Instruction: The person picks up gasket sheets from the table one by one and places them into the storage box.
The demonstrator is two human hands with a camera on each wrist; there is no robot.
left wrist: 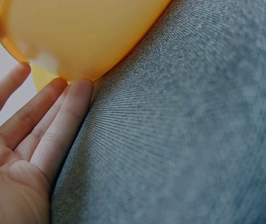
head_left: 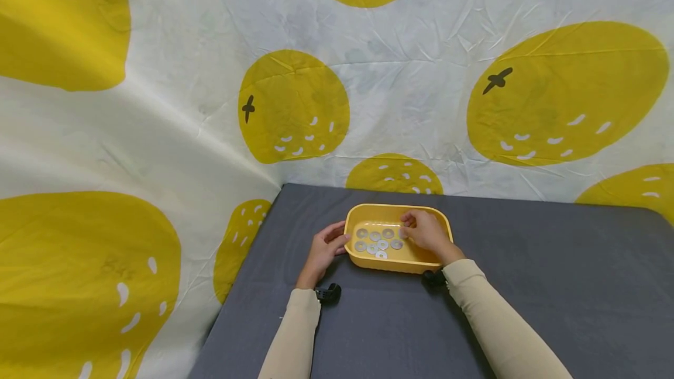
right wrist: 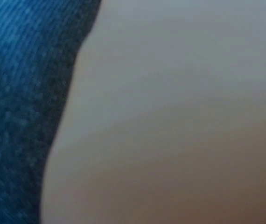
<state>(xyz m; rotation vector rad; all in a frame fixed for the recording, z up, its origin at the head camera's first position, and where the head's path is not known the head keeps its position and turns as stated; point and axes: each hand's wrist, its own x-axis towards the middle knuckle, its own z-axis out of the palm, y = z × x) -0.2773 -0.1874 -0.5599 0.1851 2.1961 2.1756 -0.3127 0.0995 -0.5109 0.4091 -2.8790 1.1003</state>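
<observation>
On the dark table a yellow rectangular tray point(head_left: 363, 261) holds several flat, silvery washers point(head_left: 382, 244), each round with a hole in the middle. The left hand point(head_left: 325, 248) grips the tray's left end, thumb at the rim and other fingers against the outer wall. In the left wrist view its long fingers point(left wrist: 60, 130) reach up to the tray wall point(left wrist: 86, 32) with their tips touching it. Over the tray's right half, the right hand point(head_left: 427, 233) pinches a washer point(head_left: 402, 232) between thumb and fingertips. The right wrist view shows mostly a blurred pale surface.
A dark grey cloth covers the table point(head_left: 526, 285). White fabric point(head_left: 400, 98) printed with yellow fruit hangs behind the table and along its left side. Black wrist devices point(head_left: 329, 293) sit on both wrists, below light beige sleeves point(head_left: 502, 320).
</observation>
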